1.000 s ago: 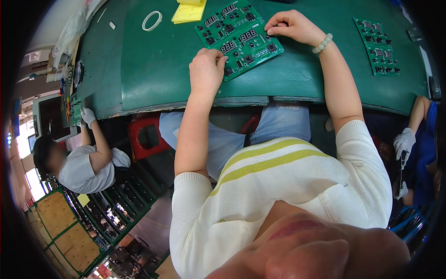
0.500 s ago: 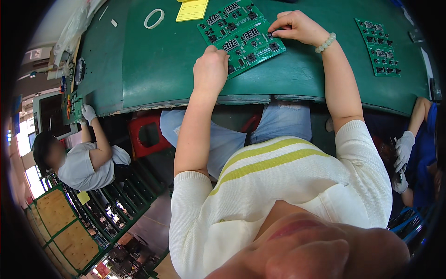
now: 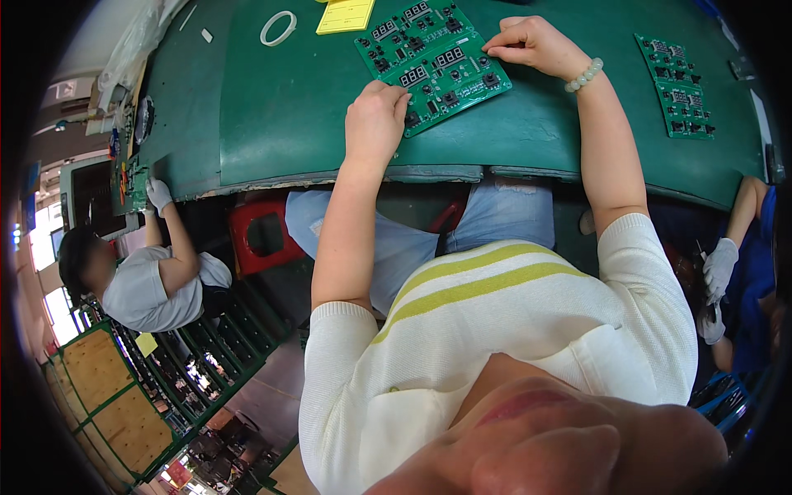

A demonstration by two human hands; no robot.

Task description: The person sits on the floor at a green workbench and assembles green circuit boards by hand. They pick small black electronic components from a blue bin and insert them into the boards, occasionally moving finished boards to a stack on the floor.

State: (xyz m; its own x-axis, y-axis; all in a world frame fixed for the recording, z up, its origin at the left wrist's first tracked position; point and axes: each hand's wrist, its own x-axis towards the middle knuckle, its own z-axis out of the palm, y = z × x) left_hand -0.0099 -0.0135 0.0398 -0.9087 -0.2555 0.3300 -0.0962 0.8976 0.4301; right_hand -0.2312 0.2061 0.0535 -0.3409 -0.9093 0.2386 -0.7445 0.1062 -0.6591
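A green circuit board panel [image 3: 462, 87] lies slanted on the green table, with black digit displays, buttons and small parts on it. My left hand [image 3: 377, 120] is closed on its left edge, thumb and fingers pinched together beside a digit display. At the panel's right edge, my right hand [image 3: 536, 45] pinches with thumb and forefinger close to a round black button. The fingertips partly hide what they grip there. A bead bracelet [image 3: 584, 75] circles my right wrist.
Another circuit board panel [image 3: 675, 87] lies at the table's right. A white ring [image 3: 278, 28] and a yellow paper pad [image 3: 345, 15] sit at the far left. Gloved co-workers are on both sides, one at left [image 3: 157, 280], one gloved hand [image 3: 719, 268] at right. The table edge [image 3: 330, 176] runs before my lap.
My right fingertips have slid slightly away from the round black button, up along the panel's right edge, so the button shows more. My left hand stays at the left edge.
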